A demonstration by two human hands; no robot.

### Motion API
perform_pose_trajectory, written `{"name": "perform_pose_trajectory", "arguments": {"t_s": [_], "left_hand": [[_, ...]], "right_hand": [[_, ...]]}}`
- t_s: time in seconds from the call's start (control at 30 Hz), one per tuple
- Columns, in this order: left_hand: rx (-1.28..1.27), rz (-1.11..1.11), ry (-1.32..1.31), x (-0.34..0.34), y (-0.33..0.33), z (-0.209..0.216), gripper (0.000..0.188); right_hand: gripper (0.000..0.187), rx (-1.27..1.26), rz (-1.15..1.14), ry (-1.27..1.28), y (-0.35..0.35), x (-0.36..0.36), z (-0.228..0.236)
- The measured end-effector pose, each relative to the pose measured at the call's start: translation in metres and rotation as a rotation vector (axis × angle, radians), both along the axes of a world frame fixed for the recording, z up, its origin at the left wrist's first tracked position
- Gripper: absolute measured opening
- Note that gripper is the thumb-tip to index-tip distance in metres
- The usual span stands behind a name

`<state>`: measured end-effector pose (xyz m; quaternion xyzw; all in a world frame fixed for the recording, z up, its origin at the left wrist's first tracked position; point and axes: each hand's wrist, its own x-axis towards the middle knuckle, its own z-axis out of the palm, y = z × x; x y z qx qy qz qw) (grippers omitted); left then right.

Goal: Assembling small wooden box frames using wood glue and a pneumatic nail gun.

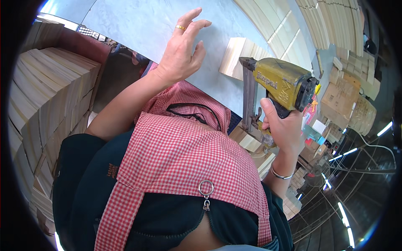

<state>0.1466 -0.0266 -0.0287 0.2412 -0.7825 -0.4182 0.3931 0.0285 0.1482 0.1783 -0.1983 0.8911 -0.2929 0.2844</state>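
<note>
My right hand is wrapped round the black grip of a yellow pneumatic nail gun. Its dark nose points left, over a small stack of pale wooden boards on the light table; whether the two touch I cannot tell. A long grey magazine runs down from the nose in front of my fingers. Above the table's near edge hangs my left hand, fingers apart and slightly bent, with nothing in it. It wears a gold ring and is nearest to the bare tabletop.
The pale grey table stretches ahead. Rows of wooden boards lie along its far right. A tall stack of boards stands close on my left. Cardboard boxes and more wood pieces are piled to the right.
</note>
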Motion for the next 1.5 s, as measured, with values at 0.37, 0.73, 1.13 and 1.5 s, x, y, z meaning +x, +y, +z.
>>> {"name": "perform_pose_trajectory", "arguments": {"t_s": [0.37,0.73,1.13,1.5], "left_hand": [[0.088,0.021,0.009,-0.006,0.001,0.008,0.049],[0.068,-0.056,-0.214,-0.031,0.023,0.017,0.059],[0.097,-0.074,-0.206,-0.028,0.02,0.013,0.061],[0.102,-0.086,-0.21,-0.027,0.018,0.021,0.056]], "right_hand": [[0.03,0.15,0.009,-0.009,-0.012,-0.014,0.012],[0.03,0.072,0.057,0.014,-0.029,-0.051,0.007],[0.031,0.17,0.064,-0.025,-0.035,-0.063,0.014],[0.031,0.184,0.157,-0.047,-0.036,-0.082,0.018]]}}
